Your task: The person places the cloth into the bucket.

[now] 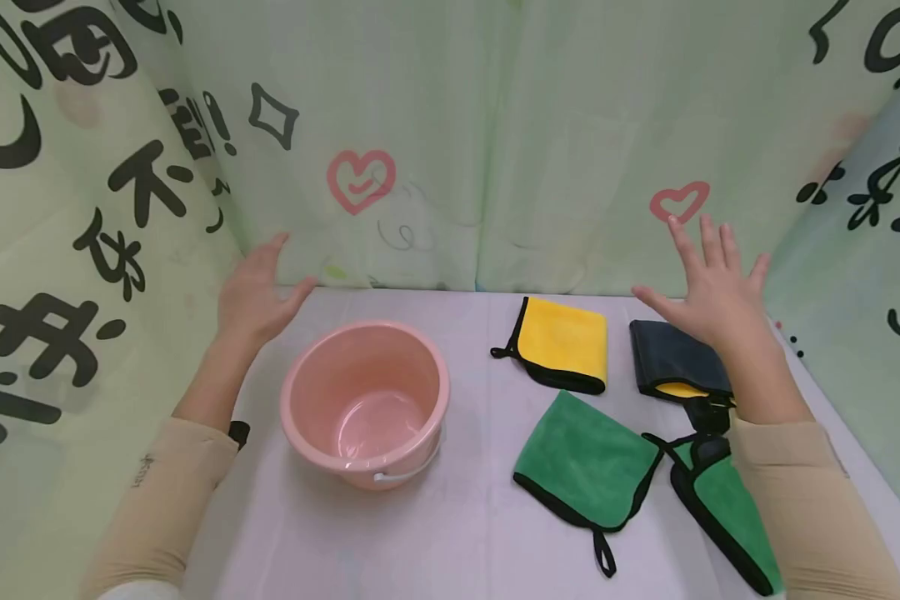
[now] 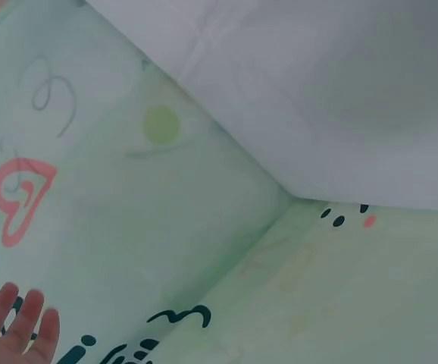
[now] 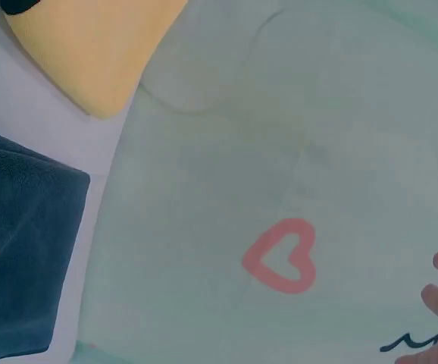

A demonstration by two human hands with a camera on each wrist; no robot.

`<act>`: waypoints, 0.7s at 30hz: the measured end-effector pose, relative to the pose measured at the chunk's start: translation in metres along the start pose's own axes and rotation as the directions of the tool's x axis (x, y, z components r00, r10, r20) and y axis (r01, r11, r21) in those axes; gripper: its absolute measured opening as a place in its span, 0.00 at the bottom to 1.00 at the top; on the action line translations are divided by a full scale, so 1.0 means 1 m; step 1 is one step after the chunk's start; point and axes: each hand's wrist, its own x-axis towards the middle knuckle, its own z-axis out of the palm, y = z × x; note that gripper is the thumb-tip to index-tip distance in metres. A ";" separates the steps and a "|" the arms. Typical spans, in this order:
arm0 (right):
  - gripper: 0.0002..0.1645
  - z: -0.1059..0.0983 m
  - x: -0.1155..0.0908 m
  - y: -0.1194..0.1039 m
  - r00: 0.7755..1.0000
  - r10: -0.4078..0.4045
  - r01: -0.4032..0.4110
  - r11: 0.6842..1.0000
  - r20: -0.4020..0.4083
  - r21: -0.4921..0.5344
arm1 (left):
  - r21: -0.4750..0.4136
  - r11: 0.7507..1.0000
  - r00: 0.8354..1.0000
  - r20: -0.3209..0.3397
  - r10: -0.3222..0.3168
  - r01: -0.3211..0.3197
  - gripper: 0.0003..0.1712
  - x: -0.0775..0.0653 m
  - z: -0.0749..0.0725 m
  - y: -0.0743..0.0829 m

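1. Green cloth lies nearest me at the right of the white tabletop, partly hidden under the right sleeve; that arm blocks my view of its full outline.

2. A second green cloth lies flat just beside it, black loop pointing my way. From my distant post I cannot tell whether their trims overlap.

3. To the left, the pink bucket stands upright, well apart from the cloths. Its handle hangs against the near right side, which, I judge, leaves the mouth unobstructed.

4. Beyond the green pair, a dark cloth sits folded, a yellow patch peeking out (the right wrist blocks my line to one corner). I take the loose spacing as a way to keep each piece separately reachable.

5. Left of it, a yellow cloth rests folded near the back edge.

6. Farther out, the left hand and right hand are raised, fingers spread, grasping nothing; I read it as a ready pose.

7. Behind everything, a printed curtain walls off the back and both sides, limiting outward reach.
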 end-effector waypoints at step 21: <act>0.59 0.054 -0.092 -0.046 0.950 -0.289 0.272 0.953 -0.122 -0.134 | -0.647 0.737 0.969 0.244 -0.042 0.195 0.34 -0.084 -0.004 -0.001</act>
